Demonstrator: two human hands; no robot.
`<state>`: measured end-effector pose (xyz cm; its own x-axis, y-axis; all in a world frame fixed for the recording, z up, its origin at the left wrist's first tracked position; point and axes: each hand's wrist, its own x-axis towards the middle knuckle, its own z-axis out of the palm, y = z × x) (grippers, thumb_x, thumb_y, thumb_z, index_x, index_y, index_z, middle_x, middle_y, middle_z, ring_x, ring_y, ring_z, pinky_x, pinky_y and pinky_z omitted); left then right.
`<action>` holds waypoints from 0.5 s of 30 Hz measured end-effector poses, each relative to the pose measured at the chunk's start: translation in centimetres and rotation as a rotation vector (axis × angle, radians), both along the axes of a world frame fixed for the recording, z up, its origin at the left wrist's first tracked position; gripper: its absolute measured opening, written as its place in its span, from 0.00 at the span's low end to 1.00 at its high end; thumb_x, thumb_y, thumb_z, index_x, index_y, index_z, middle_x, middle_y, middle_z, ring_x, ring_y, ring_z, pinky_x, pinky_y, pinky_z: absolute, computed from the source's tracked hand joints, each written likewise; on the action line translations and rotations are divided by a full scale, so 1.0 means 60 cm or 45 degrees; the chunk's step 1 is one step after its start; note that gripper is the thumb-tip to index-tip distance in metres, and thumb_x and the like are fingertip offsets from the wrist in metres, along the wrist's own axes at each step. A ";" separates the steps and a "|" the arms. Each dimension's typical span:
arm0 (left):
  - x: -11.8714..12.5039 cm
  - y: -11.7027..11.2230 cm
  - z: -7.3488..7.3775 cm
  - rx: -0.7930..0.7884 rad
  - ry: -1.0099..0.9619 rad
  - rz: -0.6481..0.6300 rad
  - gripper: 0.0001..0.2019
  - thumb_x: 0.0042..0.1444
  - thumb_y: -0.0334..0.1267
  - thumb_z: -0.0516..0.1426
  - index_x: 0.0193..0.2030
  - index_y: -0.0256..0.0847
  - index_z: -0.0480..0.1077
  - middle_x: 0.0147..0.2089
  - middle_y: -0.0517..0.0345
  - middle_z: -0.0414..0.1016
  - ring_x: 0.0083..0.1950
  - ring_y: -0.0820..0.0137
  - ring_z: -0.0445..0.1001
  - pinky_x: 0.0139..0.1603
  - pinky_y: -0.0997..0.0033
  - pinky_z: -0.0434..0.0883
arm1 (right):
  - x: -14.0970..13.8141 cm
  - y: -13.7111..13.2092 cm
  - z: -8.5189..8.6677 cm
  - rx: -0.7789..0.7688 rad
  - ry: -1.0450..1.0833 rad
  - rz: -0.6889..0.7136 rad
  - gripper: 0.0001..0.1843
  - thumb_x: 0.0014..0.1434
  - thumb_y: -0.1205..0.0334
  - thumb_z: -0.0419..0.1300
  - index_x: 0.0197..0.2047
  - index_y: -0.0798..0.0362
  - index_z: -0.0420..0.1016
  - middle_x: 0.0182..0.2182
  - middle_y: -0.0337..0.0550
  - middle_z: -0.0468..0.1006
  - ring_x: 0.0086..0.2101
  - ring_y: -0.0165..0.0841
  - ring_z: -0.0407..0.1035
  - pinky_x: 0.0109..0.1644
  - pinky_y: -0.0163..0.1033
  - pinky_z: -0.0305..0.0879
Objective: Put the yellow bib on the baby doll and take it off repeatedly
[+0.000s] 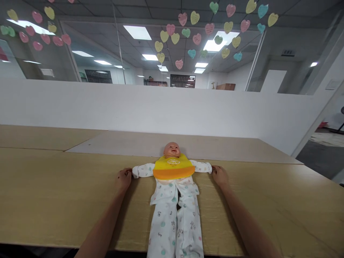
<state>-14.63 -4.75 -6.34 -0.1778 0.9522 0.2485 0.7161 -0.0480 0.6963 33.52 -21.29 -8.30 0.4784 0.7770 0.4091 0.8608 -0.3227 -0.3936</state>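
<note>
A baby doll (172, 150) lies face up on the table, its head toward the wall and both arms stretched out sideways. It wears a yellow bib (173, 165) with an orange lower pocket and a citrus-slice print. Under the bib is a white patterned top (163, 190), parted at the front below, with matching trousers (162, 225) that run out of the bottom of view. My left hand (124, 178) is closed at the end of one sleeve (143, 170). At the opposite cuff, my right hand (219, 176) grips the end of the other arm. My fingers hide the doll's hands.
The wood-coloured table (67, 193) spans the view, with a paler board (129, 142) along its back. Behind stands a white low wall (161, 109), topped by glass with heart-shaped notes (195, 18). A doorway (322, 143) opens at the right.
</note>
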 end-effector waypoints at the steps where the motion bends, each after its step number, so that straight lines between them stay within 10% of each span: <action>1: 0.000 0.000 0.001 -0.008 -0.001 0.007 0.14 0.59 0.32 0.49 0.45 0.36 0.75 0.46 0.47 0.77 0.49 0.61 0.74 0.50 0.62 0.69 | 0.001 0.000 -0.001 -0.002 0.003 0.013 0.21 0.58 0.70 0.49 0.51 0.58 0.76 0.48 0.51 0.76 0.49 0.41 0.69 0.55 0.40 0.61; 15: 0.007 -0.014 0.011 -0.020 -0.024 0.001 0.13 0.58 0.31 0.49 0.44 0.40 0.74 0.49 0.48 0.77 0.48 0.61 0.75 0.48 0.65 0.70 | 0.001 -0.001 -0.001 0.012 0.005 0.066 0.18 0.56 0.68 0.51 0.46 0.56 0.78 0.45 0.51 0.78 0.45 0.40 0.72 0.50 0.40 0.65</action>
